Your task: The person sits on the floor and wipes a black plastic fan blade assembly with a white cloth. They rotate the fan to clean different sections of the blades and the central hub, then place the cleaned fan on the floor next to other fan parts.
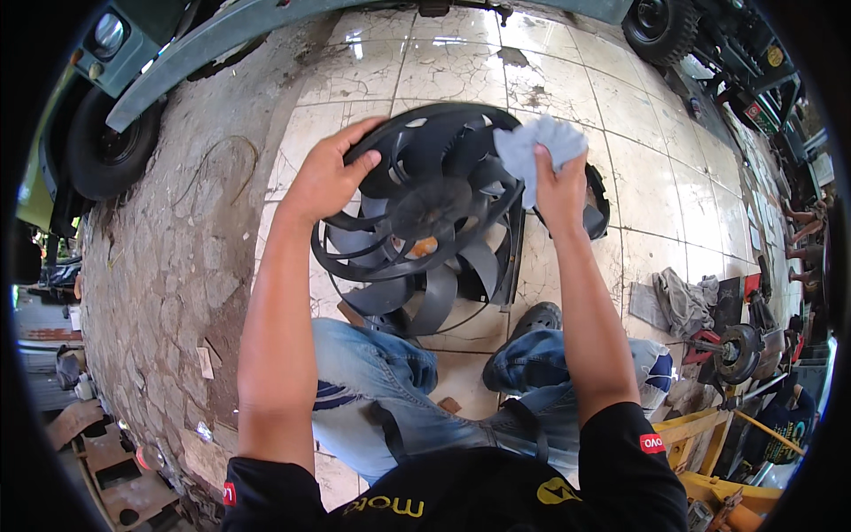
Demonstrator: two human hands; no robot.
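My left hand (326, 182) is closed on the upper left rim of a black plastic fan wheel (432, 202), thumb on the near side. The wheel is tilted up in front of my knees. Below it, partly covered, are more dark fan blades (436, 301) and a black frame (512, 257). In my right hand (561, 195) is a crumpled light grey cloth (523, 151), at the wheel's upper right edge. Whether the cloth touches the rim I cannot tell. Behind my right wrist, a black curved part (597, 208) lies on the tiles.
White cracked tiles (651, 191) meet rough stone paving (168, 310) on the left. Vehicle tyres stand at the left (111, 146) and upper right (658, 31). A rumpled cloth (687, 301), a small wheel (738, 355) and a yellow metal frame (700, 434) lie to the right.
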